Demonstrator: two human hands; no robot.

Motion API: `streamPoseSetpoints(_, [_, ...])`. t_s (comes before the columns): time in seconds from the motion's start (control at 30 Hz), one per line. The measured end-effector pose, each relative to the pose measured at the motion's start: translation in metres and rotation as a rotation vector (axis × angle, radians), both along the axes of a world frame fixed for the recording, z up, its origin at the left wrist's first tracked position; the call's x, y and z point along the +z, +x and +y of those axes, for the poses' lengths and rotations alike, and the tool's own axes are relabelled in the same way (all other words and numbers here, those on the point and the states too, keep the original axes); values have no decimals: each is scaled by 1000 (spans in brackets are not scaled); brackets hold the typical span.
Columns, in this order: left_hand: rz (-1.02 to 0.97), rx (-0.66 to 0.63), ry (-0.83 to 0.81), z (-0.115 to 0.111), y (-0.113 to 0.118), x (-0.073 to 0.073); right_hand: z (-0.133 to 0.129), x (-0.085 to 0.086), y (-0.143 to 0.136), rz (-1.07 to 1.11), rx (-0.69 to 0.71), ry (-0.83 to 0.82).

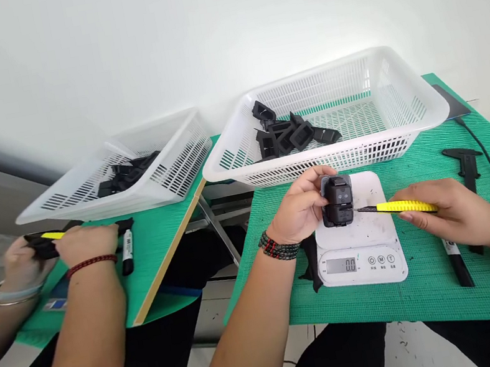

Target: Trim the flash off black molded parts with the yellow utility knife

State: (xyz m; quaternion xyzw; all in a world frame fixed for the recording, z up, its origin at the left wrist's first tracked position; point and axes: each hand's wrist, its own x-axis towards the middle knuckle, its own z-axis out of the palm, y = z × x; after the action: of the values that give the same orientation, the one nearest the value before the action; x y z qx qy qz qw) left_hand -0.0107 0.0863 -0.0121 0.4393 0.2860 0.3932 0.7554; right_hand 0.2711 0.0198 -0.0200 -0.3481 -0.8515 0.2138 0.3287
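My left hand (299,208) grips a black plastic part (339,200) by its left side, holding it over the upper left of a white digital scale (378,223). In my right hand (449,211) is a yellow-handled tool (406,206), its thin dark tip pointing left, at or very near the part's right edge. The scale's display reads 0.0. Another black piece (310,263) lies at the scale's left side, partly hidden under my left wrist.
Behind the scale, a white basket (340,157) holds several black parts (288,134). Black calipers (467,169) and a marker (457,263) lie at the right. A co-worker's hands (87,243) work at the left table, beside another basket (134,200).
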Motion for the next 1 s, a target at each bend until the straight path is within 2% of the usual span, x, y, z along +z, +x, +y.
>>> streamPoseSetpoints(0.27, [-20, -31, 1, 2, -2, -3, 0, 0, 0, -1, -21, 20])
streamPoseSetpoints(0.77, [-15, -8, 0, 4, -4, -3, 0, 1, -2, -3, 20, 15])
streamPoseSetpoints(1.0, [-16, -22, 0, 4, -5, -4, 0, 2, -1, -7, -50, 30])
